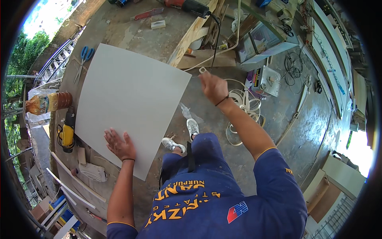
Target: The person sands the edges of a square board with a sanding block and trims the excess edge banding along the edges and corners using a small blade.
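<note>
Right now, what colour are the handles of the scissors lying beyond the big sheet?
Blue. The scissors show best in the head view, past the pale grey sheet.

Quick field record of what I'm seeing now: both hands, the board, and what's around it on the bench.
left hand: flat on the near edge of the white board
right hand: raised off the bench, pinching the end of a white strip
board: lies flat on the workbench
scissors: blue-handled, beyond the board's far left edge
yellow tool: left of the board
floor: loose white strip coils
</note>
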A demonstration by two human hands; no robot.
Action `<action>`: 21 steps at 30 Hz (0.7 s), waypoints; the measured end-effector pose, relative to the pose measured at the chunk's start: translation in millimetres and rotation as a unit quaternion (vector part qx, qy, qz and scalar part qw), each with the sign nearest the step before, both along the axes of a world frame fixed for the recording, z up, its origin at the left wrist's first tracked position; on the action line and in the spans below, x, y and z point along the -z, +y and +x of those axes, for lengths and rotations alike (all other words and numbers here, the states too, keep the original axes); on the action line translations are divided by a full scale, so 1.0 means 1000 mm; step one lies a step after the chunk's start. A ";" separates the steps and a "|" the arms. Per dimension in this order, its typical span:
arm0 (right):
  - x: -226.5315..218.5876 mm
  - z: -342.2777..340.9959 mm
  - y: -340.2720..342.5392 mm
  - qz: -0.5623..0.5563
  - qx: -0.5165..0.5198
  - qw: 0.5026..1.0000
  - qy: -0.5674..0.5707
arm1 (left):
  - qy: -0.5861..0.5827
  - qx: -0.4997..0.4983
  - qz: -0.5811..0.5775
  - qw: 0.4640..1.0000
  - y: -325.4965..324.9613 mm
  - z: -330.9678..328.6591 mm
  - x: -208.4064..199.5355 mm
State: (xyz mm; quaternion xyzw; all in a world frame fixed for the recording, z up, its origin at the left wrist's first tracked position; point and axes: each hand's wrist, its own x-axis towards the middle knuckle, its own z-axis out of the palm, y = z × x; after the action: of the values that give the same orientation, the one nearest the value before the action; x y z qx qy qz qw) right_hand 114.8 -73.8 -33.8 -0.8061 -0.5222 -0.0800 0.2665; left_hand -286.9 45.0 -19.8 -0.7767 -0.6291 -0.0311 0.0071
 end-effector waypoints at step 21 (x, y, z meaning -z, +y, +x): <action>-0.009 -0.006 0.011 -0.090 -0.043 0.988 -0.121 | -0.001 -0.001 0.010 1.000 -0.002 0.002 -0.003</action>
State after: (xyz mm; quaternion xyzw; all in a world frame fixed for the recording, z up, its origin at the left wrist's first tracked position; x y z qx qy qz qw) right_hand 108.9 -63.0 -24.8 -0.7877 -0.5902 -0.1181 0.1314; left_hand -285.0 43.2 -16.4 -0.7756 -0.6299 -0.0385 0.0142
